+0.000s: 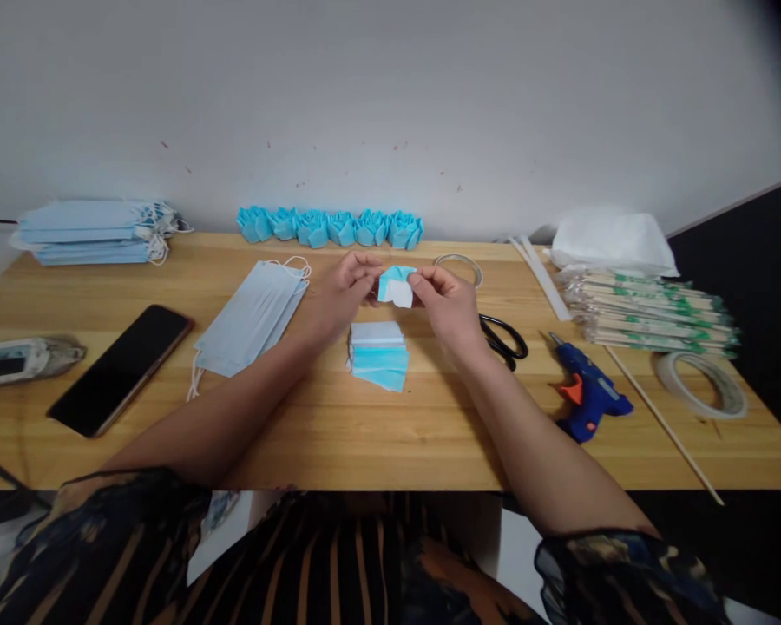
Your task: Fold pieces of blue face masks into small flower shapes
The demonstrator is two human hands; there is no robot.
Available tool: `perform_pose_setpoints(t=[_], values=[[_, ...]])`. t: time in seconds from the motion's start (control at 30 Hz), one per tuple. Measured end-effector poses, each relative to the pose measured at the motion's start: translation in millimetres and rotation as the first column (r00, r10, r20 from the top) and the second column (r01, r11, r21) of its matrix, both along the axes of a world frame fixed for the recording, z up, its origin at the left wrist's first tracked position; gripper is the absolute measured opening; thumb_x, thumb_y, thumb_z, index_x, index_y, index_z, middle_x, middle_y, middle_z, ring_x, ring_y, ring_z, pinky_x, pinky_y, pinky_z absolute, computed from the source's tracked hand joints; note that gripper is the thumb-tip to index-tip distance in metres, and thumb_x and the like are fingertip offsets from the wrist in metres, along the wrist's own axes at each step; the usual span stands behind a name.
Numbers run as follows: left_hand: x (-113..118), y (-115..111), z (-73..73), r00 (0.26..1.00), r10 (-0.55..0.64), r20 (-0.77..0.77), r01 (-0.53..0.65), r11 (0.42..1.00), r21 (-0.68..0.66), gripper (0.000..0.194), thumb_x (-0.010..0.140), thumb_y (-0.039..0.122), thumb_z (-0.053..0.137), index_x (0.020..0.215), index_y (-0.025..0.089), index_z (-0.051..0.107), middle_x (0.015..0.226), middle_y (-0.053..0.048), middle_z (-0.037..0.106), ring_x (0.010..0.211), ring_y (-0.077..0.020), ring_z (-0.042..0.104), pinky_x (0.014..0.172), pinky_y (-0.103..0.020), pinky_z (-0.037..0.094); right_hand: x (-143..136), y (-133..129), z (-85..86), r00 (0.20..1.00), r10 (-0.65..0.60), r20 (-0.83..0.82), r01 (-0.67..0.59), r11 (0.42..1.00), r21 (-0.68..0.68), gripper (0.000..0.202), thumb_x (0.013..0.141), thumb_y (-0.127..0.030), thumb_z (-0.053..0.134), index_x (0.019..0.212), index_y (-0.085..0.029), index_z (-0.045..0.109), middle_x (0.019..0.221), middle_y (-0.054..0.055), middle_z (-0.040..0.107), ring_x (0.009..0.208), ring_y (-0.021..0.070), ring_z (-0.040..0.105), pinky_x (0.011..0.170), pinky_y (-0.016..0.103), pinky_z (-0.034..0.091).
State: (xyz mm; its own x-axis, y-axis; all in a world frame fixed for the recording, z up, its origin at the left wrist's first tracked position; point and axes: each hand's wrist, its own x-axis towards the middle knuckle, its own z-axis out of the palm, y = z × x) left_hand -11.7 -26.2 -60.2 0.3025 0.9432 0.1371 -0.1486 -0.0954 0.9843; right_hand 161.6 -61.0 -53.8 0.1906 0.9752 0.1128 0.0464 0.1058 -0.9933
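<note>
Between my two hands, a small blue-and-white piece of mask fabric [397,286] is held up above the table, its top edge folded. My right hand [448,304] pinches its right side between thumb and fingers. At its left edge are the bent, closed fingers of my left hand [346,295]; the exact grip there is partly hidden. Just below lies a small stack of cut blue and white fabric pieces [378,358]. Along the wall stands a row of several blue folded fabric roses [312,227].
On the left are face masks [253,312], a mask stack [91,230] and a phone [122,369]. To the right lie black-handled scissors [504,340], a blue glue gun [586,386], glue sticks [541,278], wrapped sticks [651,312], a tape roll [673,382] and a thin wooden stick [664,424].
</note>
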Motion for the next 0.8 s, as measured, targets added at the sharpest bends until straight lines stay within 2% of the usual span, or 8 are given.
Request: perform_pose_setpoints(t=[0.1, 0.2, 0.33, 0.5, 0.6, 0.67, 0.73, 0.8], values=[[-0.7, 4.2, -4.3, 0.999, -0.007, -0.054, 0.012, 0.994, 0.106, 0.018, 0.085, 0.017, 0.069, 0.098, 0.019, 0.058, 0.090, 0.000, 0.070, 0.081, -0.0106, 0.066, 0.071, -0.021, 0.052, 2.3, 1.5, -0.1, 0.999, 0.004, -0.035, -0.004, 1.000, -0.014, 0.022, 0.082, -0.045, 0.075, 0.082, -0.023, 0.071, 0.076, 0.000, 0.069, 0.069, 0.0150, 0.062, 0.072, 0.034, 0.057], [0.4, 3.4, -7.3, 0.996, -0.002, -0.086, 0.015, 0.988, 0.155, 0.018, 0.082, 0.019, 0.073, 0.096, 0.019, 0.061, 0.091, -0.001, 0.071, 0.085, -0.0111, 0.067, 0.080, -0.023, 0.052, 3.9, 2.5, -1.1, 1.000, 0.007, -0.031, -0.008, 1.000, -0.020, 0.024, 0.081, -0.047, 0.074, 0.082, -0.023, 0.070, 0.074, 0.000, 0.067, 0.067, 0.0146, 0.060, 0.071, 0.033, 0.056], [-2.5, 2.5, -5.8, 0.981, 0.028, -0.193, 0.013, 0.979, 0.205, 0.015, 0.084, 0.030, 0.073, 0.093, 0.019, 0.069, 0.091, -0.002, 0.074, 0.085, -0.0141, 0.067, 0.083, -0.028, 0.052, 5.4, 3.8, -2.6, 1.000, 0.012, -0.002, -0.012, 1.000, -0.023, 0.029, 0.081, -0.051, 0.073, 0.083, -0.023, 0.070, 0.073, 0.000, 0.066, 0.067, 0.0144, 0.059, 0.070, 0.032, 0.055], [-6.0, 1.7, 2.9, 0.948, 0.069, -0.311, 0.043, 0.939, 0.340, 0.013, 0.088, 0.033, 0.068, 0.089, 0.022, 0.076, 0.102, -0.005, 0.078, 0.099, -0.0198, 0.069, 0.094, -0.034, 0.052, 6.1, 4.3, -1.3, 0.999, 0.045, -0.005, -0.045, 0.999, -0.020, 0.029, 0.078, -0.051, 0.075, 0.080, -0.023, 0.070, 0.070, -0.001, 0.066, 0.065, 0.0139, 0.059, 0.069, 0.032, 0.055], [-3.4, -0.1, 2.9, 0.966, 0.057, -0.253, 0.020, 0.957, 0.288, 0.016, 0.085, 0.030, 0.071, 0.098, 0.021, 0.073, 0.097, -0.005, 0.076, 0.092, -0.0178, 0.069, 0.087, -0.032, 0.054, 5.0, 3.2, 0.2, 0.998, 0.060, 0.015, -0.060, 0.998, -0.015, 0.028, 0.078, -0.050, 0.077, 0.079, -0.023, 0.071, 0.067, -0.002, 0.066, 0.064, 0.0138, 0.059, 0.067, 0.031, 0.054], [-1.1, -0.9, 1.0, 0.981, 0.036, -0.189, 0.007, 0.974, 0.225, 0.031, 0.081, 0.026, 0.075, 0.111, 0.019, 0.067, 0.086, -0.001, 0.072, 0.079, -0.0144, 0.068, 0.077, -0.028, 0.053, 4.1, 2.5, 0.8, 0.997, 0.073, 0.021, -0.072, 0.997, -0.010, 0.028, 0.078, -0.050, 0.077, 0.080, -0.022, 0.072, 0.066, -0.002, 0.066, 0.063, 0.0136, 0.059, 0.067, 0.030, 0.053], [0.5, -1.4, -0.4, 0.989, -0.004, -0.149, 0.029, 0.986, 0.167, 0.044, 0.078, 0.024, 0.077, 0.119, 0.019, 0.062, 0.079, 0.003, 0.068, 0.072, -0.0121, 0.066, 0.070, -0.025, 0.051, 3.5, 2.0, 0.9, 0.996, 0.090, 0.019, -0.090, 0.996, -0.003, 0.030, 0.079, -0.051, 0.077, 0.081, -0.022, 0.071, 0.067, -0.002, 0.066, 0.063, 0.0134, 0.060, 0.067, 0.031, 0.053], [1.2, -1.6, -0.2, 0.991, -0.050, -0.125, 0.065, 0.991, 0.114, 0.046, 0.078, 0.026, 0.078, 0.119, 0.019, 0.061, 0.079, 0.002, 0.069, 0.071, -0.0118, 0.066, 0.070, -0.025, 0.051, 3.2, 1.8, 0.7, 0.994, 0.106, 0.027, -0.106, 0.994, 0.003, 0.030, 0.079, -0.051, 0.076, 0.082, -0.022, 0.071, 0.069, -0.002, 0.067, 0.064, 0.0138, 0.060, 0.069, 0.032, 0.054]])
